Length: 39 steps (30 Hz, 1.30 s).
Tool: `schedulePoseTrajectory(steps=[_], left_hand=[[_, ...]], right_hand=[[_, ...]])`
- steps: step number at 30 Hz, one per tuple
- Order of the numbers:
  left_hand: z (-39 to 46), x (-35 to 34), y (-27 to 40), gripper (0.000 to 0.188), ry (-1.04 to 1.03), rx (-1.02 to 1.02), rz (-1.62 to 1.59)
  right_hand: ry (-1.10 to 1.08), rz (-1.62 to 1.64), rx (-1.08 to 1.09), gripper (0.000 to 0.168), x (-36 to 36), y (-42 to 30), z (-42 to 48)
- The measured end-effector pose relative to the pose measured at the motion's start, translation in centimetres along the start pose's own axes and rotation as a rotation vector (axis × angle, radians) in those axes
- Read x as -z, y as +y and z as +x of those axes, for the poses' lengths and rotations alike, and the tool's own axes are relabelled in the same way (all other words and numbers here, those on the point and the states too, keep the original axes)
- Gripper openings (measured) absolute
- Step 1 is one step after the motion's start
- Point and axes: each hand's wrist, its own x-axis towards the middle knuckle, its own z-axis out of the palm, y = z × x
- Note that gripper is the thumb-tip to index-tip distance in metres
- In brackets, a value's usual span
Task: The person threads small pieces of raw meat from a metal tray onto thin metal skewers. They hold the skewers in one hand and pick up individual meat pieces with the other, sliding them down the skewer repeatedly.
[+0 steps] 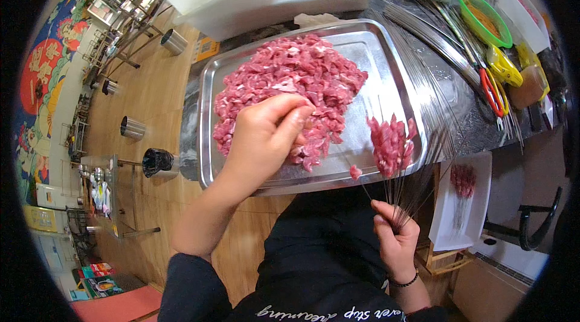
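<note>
A big heap of cut raw pink meat (299, 68) lies on a rectangular stainless steel tray (380, 68). Over the heap's near part is my left hand (274, 125), thumb and forefinger pinched together; whether meat is between the fingertips is unclear. My right hand (396, 238) grips a bundle of thin metal skewers (398, 195) in front of the tray's near right corner. Their upper ends carry a cluster of threaded meat (392, 145). One skewer leans out to the left from this hand, with a single meat piece (355, 172) on it.
Loose metal skewers (430, 36) lie right of the tray, near red-and-yellow-handled scissors (494, 93) and a green basket (485, 18). A white bin (272, 0) stands behind the tray. Lower right, a white tray (482, 204) holds skewered meat (463, 181).
</note>
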Motion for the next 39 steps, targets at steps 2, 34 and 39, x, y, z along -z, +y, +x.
schedulePoseTrajectory(steps=[2, 34, 39], left_hand=[[-1.6, 0.0, 0.7, 0.019, 0.054, 0.273, -0.516], [1.4, -1.6, 2.7, 0.017, -0.164, -0.287, 0.458], [5.1, -2.8, -0.7, 0.009, -0.145, -0.430, 0.789]], right_hand=[[-0.061, -0.063, 0.044, 0.027, -0.1, -0.4, -0.2], [0.138, 0.190, -0.022, 0.026, -1.6, -0.6, 1.4], [0.131, 0.193, -0.041, 0.027, -1.1, -0.6, 1.3]])
